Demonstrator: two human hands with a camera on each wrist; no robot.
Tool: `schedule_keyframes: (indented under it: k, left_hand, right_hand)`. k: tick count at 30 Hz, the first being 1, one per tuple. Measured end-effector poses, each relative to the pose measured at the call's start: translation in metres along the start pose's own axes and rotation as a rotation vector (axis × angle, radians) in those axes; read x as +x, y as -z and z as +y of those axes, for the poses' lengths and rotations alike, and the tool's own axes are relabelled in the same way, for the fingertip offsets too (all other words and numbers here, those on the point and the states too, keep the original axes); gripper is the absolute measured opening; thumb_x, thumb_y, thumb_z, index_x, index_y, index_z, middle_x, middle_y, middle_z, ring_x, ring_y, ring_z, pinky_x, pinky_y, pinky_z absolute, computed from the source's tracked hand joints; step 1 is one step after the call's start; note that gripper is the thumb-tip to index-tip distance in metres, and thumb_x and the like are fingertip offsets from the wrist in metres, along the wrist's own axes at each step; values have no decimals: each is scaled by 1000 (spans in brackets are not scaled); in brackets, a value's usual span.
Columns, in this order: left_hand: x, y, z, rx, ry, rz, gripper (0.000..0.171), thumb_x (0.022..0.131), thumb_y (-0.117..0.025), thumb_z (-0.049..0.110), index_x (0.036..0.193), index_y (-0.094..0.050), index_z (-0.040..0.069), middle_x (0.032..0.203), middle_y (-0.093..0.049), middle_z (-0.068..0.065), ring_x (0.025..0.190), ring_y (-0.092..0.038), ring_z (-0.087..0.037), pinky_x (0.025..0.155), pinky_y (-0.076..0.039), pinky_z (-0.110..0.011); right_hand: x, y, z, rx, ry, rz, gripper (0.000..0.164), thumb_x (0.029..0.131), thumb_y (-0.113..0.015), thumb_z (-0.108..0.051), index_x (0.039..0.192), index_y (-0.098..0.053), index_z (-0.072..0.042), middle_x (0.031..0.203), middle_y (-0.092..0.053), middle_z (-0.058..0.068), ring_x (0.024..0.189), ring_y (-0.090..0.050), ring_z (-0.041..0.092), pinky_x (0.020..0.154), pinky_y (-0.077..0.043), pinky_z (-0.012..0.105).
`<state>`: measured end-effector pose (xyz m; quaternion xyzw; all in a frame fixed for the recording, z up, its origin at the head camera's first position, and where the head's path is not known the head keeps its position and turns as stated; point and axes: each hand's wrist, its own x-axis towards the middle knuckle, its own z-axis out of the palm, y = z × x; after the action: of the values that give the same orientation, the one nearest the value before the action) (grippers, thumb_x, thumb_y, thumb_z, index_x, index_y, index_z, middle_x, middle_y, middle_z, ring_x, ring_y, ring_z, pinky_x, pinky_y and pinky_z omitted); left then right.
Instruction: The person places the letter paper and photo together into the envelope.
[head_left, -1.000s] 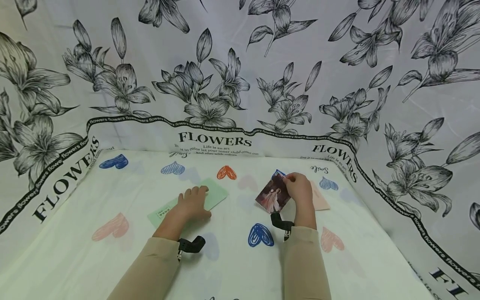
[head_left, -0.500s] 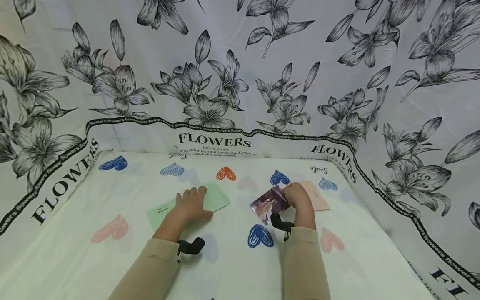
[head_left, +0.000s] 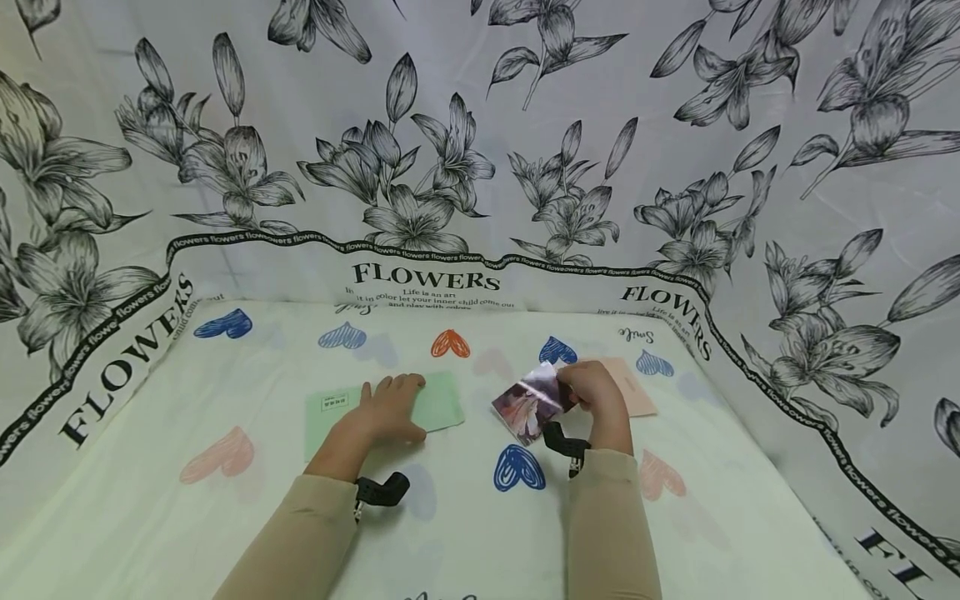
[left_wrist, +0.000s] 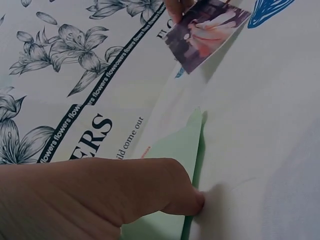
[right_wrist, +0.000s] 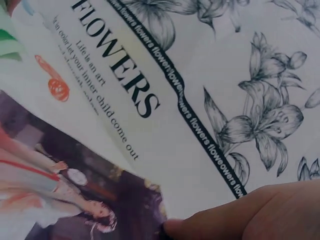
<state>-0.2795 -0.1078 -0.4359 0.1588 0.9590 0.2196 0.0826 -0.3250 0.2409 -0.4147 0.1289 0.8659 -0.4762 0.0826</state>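
My left hand (head_left: 386, 410) lies across a pale green envelope (head_left: 439, 402) with a small printed label near its left end. The fingers reach its far edge and the thumb holds its near edge, which the left wrist view shows lifted a little off the cloth. My right hand (head_left: 600, 396) pinches a glossy photo (head_left: 528, 404) by its right corner, between thumb and fingers. In the right wrist view the photo (right_wrist: 75, 185) shows a figure in a pale red and white dress on a dark purple ground. It is held tilted, to the right of the envelope and apart from it.
A peach-coloured paper or envelope (head_left: 636, 387) lies partly behind my right hand. Under everything spreads a white cloth (head_left: 465, 533) printed with hearts. A flower-printed curtain (head_left: 420, 100) rises at the back and sides.
The photo has come lower and slightly left in my right hand, and light now glints on it. Under my left hand the green envelope has turned to lie more level.
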Motion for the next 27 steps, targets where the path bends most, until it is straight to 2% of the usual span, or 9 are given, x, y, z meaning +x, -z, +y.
schedule_keyframes:
  k: [3,6,9,12,15,18,22,27]
  left_hand:
    - [-1,1,0,20,-7,-15,76,78,-83,23,144,-51,4,152,-43,-23,143,-32,-49,113,-10,-77]
    - [-2,1,0,47,-19,-32,72,78,-82,25,143,-55,7,154,-41,-24,144,-30,-50,112,-10,-78]
    - [0,0,-2,69,-27,-37,69,78,-81,26,141,-57,10,156,-40,-24,146,-29,-50,113,-9,-77]
    - [2,0,-4,83,-35,-30,70,78,-81,28,141,-57,11,156,-40,-23,146,-30,-48,113,-9,-77]
    - [3,1,-5,80,-39,-24,70,78,-82,28,141,-57,12,157,-39,-23,146,-29,-48,114,-9,-76]
    - [3,2,-4,71,-44,-19,69,77,-82,26,140,-59,12,157,-39,-23,146,-29,-49,114,-9,-76]
    - [3,2,-3,60,-47,-17,66,76,-82,24,138,-61,14,158,-38,-24,147,-27,-49,115,-8,-75]
    - [2,3,0,47,-44,-22,65,77,-84,23,138,-62,14,158,-38,-24,148,-26,-49,115,-8,-74]
  right_hand:
    - [0,-1,0,-153,-5,-47,24,90,-61,-16,69,-61,-6,54,-45,1,46,-35,12,45,-30,25]
    - [-1,-2,-1,-234,-3,-92,25,92,-58,-16,69,-61,-8,58,-47,2,48,-38,13,47,-31,26]
    - [-2,-4,-2,-243,20,-129,21,95,-53,-14,77,-62,-7,62,-48,3,50,-40,13,48,-32,26]
    - [-3,-5,-4,-186,64,-170,21,99,-51,-14,85,-62,-5,67,-50,4,51,-42,13,50,-35,26]
    - [-3,-8,-7,-98,83,-194,21,103,-50,-14,93,-63,-1,80,-57,8,53,-47,13,52,-39,26]
    - [-4,-13,-11,-44,71,-205,23,104,-48,-14,110,-64,2,99,-63,13,56,-54,14,53,-43,25]
    - [-4,-24,-16,-69,72,-247,33,105,-46,-14,131,-59,3,112,-63,18,57,-60,15,52,-46,25]
    - [-3,-39,-20,-150,108,-258,42,106,-45,-14,142,-52,5,112,-64,19,61,-67,18,55,-51,26]
